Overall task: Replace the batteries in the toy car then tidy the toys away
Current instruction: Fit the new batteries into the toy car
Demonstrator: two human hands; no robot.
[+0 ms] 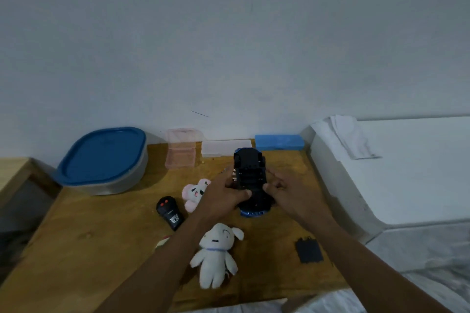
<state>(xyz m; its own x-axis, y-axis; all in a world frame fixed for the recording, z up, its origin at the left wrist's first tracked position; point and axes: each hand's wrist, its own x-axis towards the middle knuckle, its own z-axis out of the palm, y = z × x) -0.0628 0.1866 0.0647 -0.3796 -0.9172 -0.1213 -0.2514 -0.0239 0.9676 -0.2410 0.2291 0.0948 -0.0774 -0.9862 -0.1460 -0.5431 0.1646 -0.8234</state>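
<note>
The blue toy car lies upside down on the wooden table, its black underside and open battery bay facing up. My left hand grips its left side and my right hand grips its right side. The black battery cover lies flat on the table to the right, near the front. A black remote control sits left of my left forearm. A pink plush is partly hidden behind my left hand. A white plush dog lies between my forearms.
A grey tub with a blue lid stands at the back left. A pink clear box, a white flat case and a blue case line the wall. A white bed borders the table's right edge.
</note>
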